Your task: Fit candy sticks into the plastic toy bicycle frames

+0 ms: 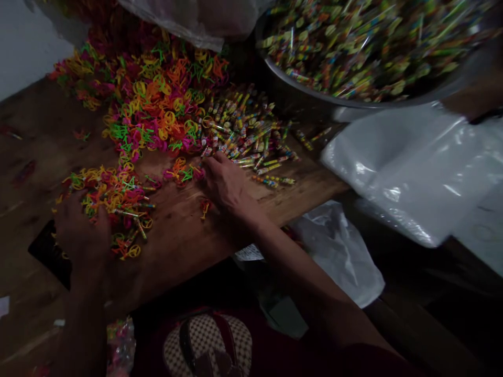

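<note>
My left hand point(83, 228) rests at the near edge of a small heap of colourful plastic trinkets point(106, 191), thumb and fingers apart. Some thin wrapped tubes point(128, 213) are mixed into that heap. My right hand point(228, 183) is at the border between a large pile of bright plastic pieces point(153, 99) and a pile of small wrapped candy-like tubes point(245, 125). Its fingers are bent and pressed together, and their tips are partly hidden, so what they hold cannot be made out. A little cluster of trinkets point(181, 172) lies just left of these fingers.
A wide metal basin point(298, 89) full of wrapped tubes stands at the upper right. Clear plastic bags point(396, 173) lie below it, and another bag point(338, 251) hangs by the wooden table's edge point(176, 272). A black flat piece point(51, 256) lies beside my left hand.
</note>
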Available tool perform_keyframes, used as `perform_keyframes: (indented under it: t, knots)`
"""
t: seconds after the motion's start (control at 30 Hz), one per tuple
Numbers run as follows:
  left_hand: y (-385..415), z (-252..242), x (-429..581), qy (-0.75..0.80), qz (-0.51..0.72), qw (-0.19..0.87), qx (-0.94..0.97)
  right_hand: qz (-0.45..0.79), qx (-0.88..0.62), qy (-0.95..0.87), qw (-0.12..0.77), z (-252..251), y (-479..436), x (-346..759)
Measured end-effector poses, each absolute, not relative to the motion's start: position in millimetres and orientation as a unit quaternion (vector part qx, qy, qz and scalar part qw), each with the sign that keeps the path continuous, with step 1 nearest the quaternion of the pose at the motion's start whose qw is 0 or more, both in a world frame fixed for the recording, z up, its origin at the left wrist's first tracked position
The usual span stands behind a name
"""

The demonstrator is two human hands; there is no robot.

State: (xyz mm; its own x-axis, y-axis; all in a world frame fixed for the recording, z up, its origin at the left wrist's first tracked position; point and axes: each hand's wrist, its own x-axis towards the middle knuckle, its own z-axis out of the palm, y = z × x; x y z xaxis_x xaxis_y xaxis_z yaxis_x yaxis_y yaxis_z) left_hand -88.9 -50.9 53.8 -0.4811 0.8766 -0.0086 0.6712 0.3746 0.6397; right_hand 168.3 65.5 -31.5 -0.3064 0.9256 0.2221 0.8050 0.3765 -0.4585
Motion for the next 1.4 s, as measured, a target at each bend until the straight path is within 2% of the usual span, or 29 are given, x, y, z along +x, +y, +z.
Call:
perform_keyframes:
  t: [0.07, 0.1, 0.27, 0.37, 0.57, 0.7, 0.83, 1.0, 1.1, 1.2, 1.3, 1.4]
  knots:
    - [-45.5, 45.7, -69.0, 0.788, 0.276, -0.006, 0.551, 0.125, -0.549, -0.796, 0.223, -32.6, 65.9, 164.4]
    - [-42.0, 39.4, -57.4, 0.764, 0.270, -0.030, 0.585, 0.124, -0.552, -0.795, 0.218, -34.1, 64.8, 162.7]
    - [-19.2, 5.4, -3.4, 0.674, 0.276, 0.161, 0.666, 0.164, -0.567, -0.789, 0.170, -44.7, 57.3, 162.5]
    - [-8.3, -2.0, 8.3, 0.676, 0.306, 0.246, 0.623, 0.204, -0.548, -0.777, 0.235, -50.7, 56.7, 175.7]
    - [2.4, -3.7, -3.0, 0.697, 0.344, 0.344, 0.527, 0.345, -0.477, -0.704, 0.398, -50.1, 52.7, 201.9]
    - [8.0, -12.1, -3.3, 0.678, 0.341, 0.402, 0.512, 0.483, -0.443, -0.600, 0.458, -48.8, 45.9, 199.4]
    - [9.7, -16.3, 2.0, 0.651, 0.392, 0.500, 0.416, 0.530, -0.410, -0.562, 0.484, -52.6, 40.3, 199.4]
    - [8.8, -0.3, 0.3, 0.614, 0.422, 0.587, 0.316, 0.505, -0.407, -0.614, 0.450, -49.4, 34.3, 207.8]
    - [8.5, 10.1, -2.3, 0.586, 0.369, 0.656, 0.299, 0.487, -0.383, -0.668, 0.413, -42.9, 32.4, 207.7]
    - [6.9, 11.1, -2.3, 0.579, 0.319, 0.669, 0.340, 0.450, -0.341, -0.730, 0.385, -37.4, 33.7, 203.1]
    - [5.0, 5.9, -1.8, 0.594, 0.317, 0.661, 0.330, 0.373, -0.346, -0.780, 0.364, -34.4, 42.2, 198.3]
    - [3.8, 2.5, -2.8, 0.603, 0.373, 0.650, 0.273, 0.247, -0.437, -0.806, 0.313, -33.4, 61.5, 192.6]
